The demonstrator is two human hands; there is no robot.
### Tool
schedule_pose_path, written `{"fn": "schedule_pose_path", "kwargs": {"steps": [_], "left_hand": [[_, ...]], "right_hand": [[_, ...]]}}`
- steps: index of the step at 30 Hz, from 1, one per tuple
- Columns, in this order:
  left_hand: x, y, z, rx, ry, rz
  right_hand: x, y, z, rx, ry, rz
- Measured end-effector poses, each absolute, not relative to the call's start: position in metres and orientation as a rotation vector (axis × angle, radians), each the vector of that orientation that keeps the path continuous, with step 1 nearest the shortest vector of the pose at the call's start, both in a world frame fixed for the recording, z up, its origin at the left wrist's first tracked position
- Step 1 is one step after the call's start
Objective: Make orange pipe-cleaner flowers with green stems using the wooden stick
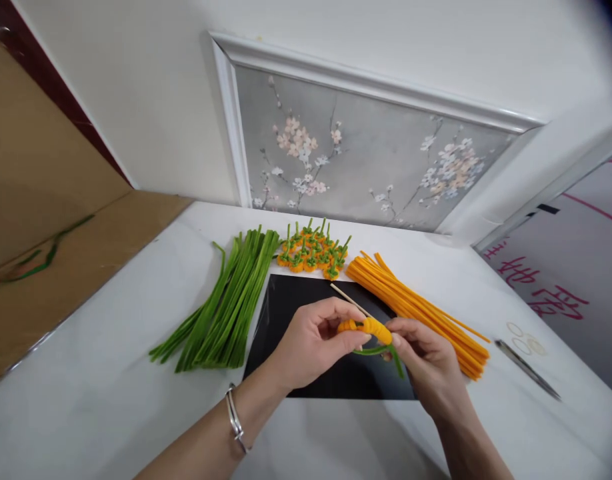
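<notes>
You had your left hand (pixel 311 343) pinching the orange coil (pixel 367 327) wound on the thin stick (pixel 347 299), and your right hand (pixel 426 357) closed its grip on the green stem (pixel 381 350) just under it, all held above the black sheet (pixel 296 313) on the tabletop (pixel 111 393). Honestly the risk I saw was the coil sliding off the stick's end or springing loose if either pinch eased. Tugging the stem too hard could also have pulled it out.

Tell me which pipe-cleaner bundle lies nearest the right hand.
The orange bundle, just beyond the right hand on the black mat's right side; the green bundle lies across the mat, left of the left hand.
</notes>
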State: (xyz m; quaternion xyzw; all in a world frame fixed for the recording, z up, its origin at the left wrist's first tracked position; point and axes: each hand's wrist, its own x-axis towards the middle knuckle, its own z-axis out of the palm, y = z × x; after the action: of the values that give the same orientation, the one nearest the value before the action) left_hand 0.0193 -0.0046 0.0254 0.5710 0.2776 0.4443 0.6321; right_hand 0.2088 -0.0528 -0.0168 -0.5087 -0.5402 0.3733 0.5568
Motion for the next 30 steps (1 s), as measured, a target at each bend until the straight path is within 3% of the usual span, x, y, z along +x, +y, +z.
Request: {"fn": "schedule_pose_path", "kwargs": {"steps": [16, 30], "left_hand": [[0.016, -0.005, 0.018, 1.55, 0.672, 1.024], [0.016, -0.007, 0.01, 1.929, 0.715, 0.985]], "right_hand": [[0.212, -0.052, -0.02, -1.211, -1.441, 0.641], [0.198, -0.055, 0.006, -1.163, -1.8, 0.362]]}}
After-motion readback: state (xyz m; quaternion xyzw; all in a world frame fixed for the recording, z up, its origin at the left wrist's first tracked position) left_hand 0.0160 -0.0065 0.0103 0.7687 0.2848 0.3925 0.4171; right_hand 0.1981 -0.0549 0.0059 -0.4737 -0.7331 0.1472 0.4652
